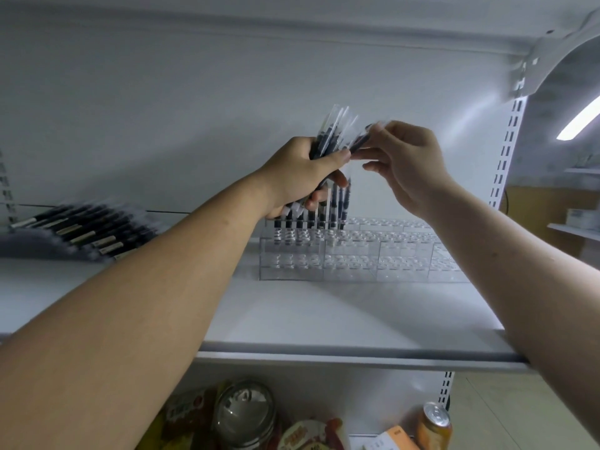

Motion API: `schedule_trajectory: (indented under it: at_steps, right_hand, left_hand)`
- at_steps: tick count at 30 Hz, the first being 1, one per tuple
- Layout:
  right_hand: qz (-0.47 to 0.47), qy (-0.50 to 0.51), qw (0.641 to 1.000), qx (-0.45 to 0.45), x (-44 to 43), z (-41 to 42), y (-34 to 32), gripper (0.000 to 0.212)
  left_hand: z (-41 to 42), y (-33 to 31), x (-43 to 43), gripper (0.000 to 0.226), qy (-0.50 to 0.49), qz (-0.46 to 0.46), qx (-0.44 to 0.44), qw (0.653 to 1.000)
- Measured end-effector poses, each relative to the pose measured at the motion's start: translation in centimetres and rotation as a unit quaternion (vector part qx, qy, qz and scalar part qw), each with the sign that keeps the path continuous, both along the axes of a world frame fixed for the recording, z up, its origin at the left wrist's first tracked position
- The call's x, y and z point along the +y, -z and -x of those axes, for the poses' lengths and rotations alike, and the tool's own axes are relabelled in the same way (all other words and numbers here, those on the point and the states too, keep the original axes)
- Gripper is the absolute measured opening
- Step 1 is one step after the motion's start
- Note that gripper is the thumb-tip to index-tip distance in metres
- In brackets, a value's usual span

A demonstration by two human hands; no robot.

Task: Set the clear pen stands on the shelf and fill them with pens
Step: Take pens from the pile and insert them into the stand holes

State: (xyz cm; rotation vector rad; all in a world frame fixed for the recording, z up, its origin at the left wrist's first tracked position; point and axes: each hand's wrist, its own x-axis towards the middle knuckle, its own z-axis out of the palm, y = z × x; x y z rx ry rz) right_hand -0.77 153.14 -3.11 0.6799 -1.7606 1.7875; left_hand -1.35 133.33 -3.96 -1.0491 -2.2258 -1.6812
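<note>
Left arm point(130, 303) up close — left hand point(302, 170) grips a bunch of pens point(323, 141), right hand point(409, 164) pinches one pen point(360, 141).

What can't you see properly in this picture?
All in the head view:
- Bundle of pens: motion blur and the left hand's grip hide how many there are.
- Single pen: blurred, partly covered by the right hand's pinching fingers.
- Loose pens lying on the shelf: smeared, no count.
- Clear pen stands: see-through, holes too faint to count.
- Can below: cut off by the bottom edge.
</note>
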Motion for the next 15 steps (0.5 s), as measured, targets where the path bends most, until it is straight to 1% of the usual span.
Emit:
schedule_trajectory:
  at_steps: [3, 4, 5, 7, 9, 10, 13, 15]
  right_hand:
    - [0.115, 0.040, 0.993, 0.009, 1.1, 0.2, -1.1, 0.019]
    - [0.128, 0.069, 0.989, 0.019, 1.6, 0.4, -1.3, 0.019]
    - [0.114, 0.106, 0.987, 0.034, 2.0, 0.6, -1.5, 0.019]
    - [0.014, 0.173, 0.982, 0.071, 2.2, 0.7, -1.2, 0.016]
    - [-0.110, 0.203, 0.969, 0.091, 1.5, 0.7, -0.6, 0.016]
    - [-0.156, 0.210, 0.961, 0.092, 1.1, 0.6, -0.2, 0.016]
    - [-0.244, 0.222, 0.940, 0.085, 0.4, 0.6, 0.3, 0.018]
    - [-0.275, 0.215, 0.934, 0.079, 0.3, 0.5, 0.5, 0.019]
  left_hand:
    - [0.2, 0.1, -0.2, 0.031, -0.010, 0.004, -0.008, 1.000]
    - [0.2, 0.1, -0.3, 0.034, -0.013, 0.007, -0.005, 1.000]
    - [0.2, 0.1, -0.3, 0.036, -0.015, 0.009, 0.001, 1.000]
    - [0.2, 0.0, -0.4, 0.042, -0.019, 0.004, 0.014, 1.000]
    - [0.2, 0.0, -0.3, 0.042, -0.016, -0.005, 0.027, 0.999]
    - [0.1, -0.1, -0.3, 0.040, -0.012, -0.009, 0.034, 0.999]
    - [0.0, -0.2, -0.3, 0.024, 0.000, -0.011, 0.051, 0.999]
    - [0.0, -0.1, -0.3, 0.022, 0.004, -0.009, 0.056, 0.998]
